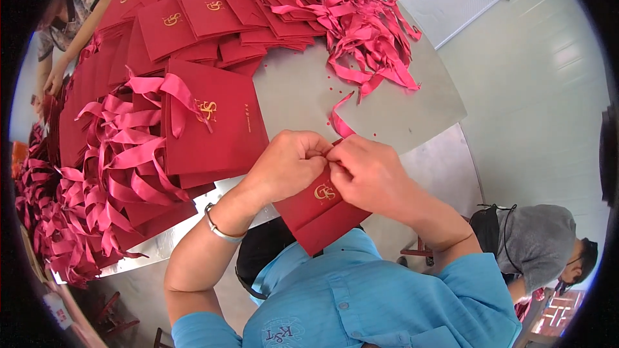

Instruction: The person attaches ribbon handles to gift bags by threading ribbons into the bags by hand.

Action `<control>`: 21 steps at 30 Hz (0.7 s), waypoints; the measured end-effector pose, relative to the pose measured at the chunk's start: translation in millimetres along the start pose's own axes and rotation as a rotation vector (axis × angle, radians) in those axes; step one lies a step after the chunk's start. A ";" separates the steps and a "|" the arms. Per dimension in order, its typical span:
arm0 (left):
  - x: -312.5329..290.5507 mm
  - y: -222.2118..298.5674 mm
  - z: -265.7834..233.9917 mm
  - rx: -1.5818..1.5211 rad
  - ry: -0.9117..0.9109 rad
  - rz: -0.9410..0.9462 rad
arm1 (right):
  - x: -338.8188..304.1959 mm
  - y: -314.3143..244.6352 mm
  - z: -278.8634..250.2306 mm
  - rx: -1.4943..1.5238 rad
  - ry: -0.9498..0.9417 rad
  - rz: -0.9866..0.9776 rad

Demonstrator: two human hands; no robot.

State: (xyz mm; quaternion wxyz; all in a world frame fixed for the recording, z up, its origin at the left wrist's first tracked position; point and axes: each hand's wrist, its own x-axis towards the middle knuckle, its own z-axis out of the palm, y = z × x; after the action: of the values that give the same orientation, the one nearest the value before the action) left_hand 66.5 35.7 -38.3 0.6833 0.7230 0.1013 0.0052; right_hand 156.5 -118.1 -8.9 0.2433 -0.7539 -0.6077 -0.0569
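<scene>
A dark red paper gift bag (316, 225) with a gold emblem lies flat between my hands, its top edge toward the table. My left hand (288, 166) pinches at that top edge, fingers closed. Right beside it my right hand (367, 171) is closed on the same edge, the two sets of fingertips nearly touching. A pink ribbon (340, 119) runs up from between my fingertips onto the table; its lower end is hidden by my fingers. To the left of my hands is a stack of red bags (225, 129) with pink ribbon handles (138, 161).
The grey table (290, 84) bears scattered small red dots. At its far side lies a big heap of loose pink ribbons (367, 26), with more red bags (171, 22) at the far left. One person (74, 19) stands far left; another, in a grey shirt (538, 238), is at right.
</scene>
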 end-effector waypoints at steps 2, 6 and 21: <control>-1.0 2.7 -1.8 0.018 -0.010 0.005 | 7.3 4.0 -12.2 0.178 -0.017 0.065; -4.1 7.4 4.3 0.123 0.004 0.037 | 15.6 34.6 -27.3 0.432 -0.122 0.015; -48.3 31.9 52.1 0.561 -0.083 0.322 | 1.8 46.1 -29.2 1.098 -1.032 0.402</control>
State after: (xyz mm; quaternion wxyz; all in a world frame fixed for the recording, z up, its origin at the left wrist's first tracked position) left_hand 31.2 -24.6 -3.8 0.4512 0.8896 -0.0447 0.0556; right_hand 206.6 -135.8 3.6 0.2737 -0.5523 -0.4367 0.6552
